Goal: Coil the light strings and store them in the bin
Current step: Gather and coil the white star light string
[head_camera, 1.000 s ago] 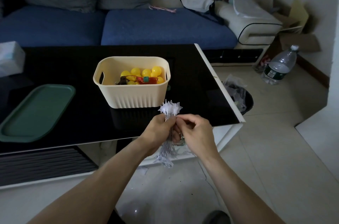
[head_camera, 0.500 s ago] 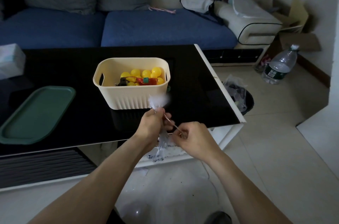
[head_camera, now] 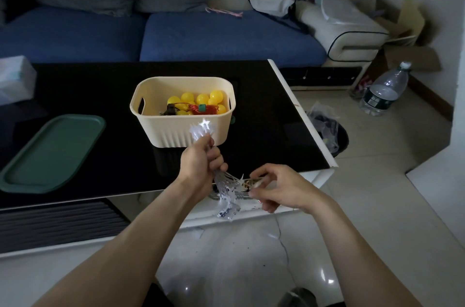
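Note:
My left hand (head_camera: pixel 201 165) grips a bundled string of clear star-shaped lights (head_camera: pixel 227 192) just in front of the table's near edge. Some stars stick up above my fist and the rest hang below it. To the right of the bundle, my right hand (head_camera: pixel 279 188) pinches the string's thin wire end. A cream bin (head_camera: pixel 161 128) stands on the black table (head_camera: pixel 261 130) right behind my left hand. Inside the bin lies a coiled string of yellow ball lights (head_camera: pixel 201 101) with red wire.
A green tray (head_camera: pixel 50 153) lies on the table's left part and a white tissue pack (head_camera: pixel 15 77) at its far left. Right of the table, a small dark waste bin (head_camera: pixel 332 133) and a large water bottle (head_camera: pixel 385 92) stand on the tiled floor. Behind is a blue sofa (head_camera: pixel 214 37).
My right hand has drawn away to the right with the wire end, apart from my left hand. My left hand has lifted the bundle a little toward the bin.

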The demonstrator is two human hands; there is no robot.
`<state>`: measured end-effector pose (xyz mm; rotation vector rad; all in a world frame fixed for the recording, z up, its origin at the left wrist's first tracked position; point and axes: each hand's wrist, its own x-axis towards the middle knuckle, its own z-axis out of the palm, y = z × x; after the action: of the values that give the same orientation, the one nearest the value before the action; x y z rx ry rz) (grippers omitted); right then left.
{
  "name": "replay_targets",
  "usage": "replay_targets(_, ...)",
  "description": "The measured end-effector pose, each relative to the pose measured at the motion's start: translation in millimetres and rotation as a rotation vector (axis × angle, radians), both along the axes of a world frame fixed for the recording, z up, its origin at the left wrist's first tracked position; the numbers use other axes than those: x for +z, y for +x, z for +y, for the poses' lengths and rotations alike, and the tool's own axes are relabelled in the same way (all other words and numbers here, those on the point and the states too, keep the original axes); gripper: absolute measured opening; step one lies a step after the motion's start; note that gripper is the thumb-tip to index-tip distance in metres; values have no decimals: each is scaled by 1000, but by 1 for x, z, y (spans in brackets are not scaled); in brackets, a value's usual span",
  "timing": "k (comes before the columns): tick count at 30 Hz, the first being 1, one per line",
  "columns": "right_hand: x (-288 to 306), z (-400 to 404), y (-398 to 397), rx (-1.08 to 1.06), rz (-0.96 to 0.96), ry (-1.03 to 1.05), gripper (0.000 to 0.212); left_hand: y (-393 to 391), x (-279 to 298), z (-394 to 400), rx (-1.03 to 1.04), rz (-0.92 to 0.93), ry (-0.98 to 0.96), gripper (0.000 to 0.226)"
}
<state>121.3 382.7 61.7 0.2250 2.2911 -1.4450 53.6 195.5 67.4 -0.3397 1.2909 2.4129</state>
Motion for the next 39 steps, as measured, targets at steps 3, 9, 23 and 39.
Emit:
replay_targets(3,4,6,0,1,-44,-6,57,0,-1,3,86,0,-78,33)
replay_targets(9,2,28,1,-135,20,159,54,-6,-7,-5,324,30,-292,32)
replay_targets(23,-2,17,0,33,220,278,17,-6,-10,0,212,93,-233,34)
replay_targets(39,7,-8,3,70,370,145,17,6,-16,7,-3,546,-555,32)
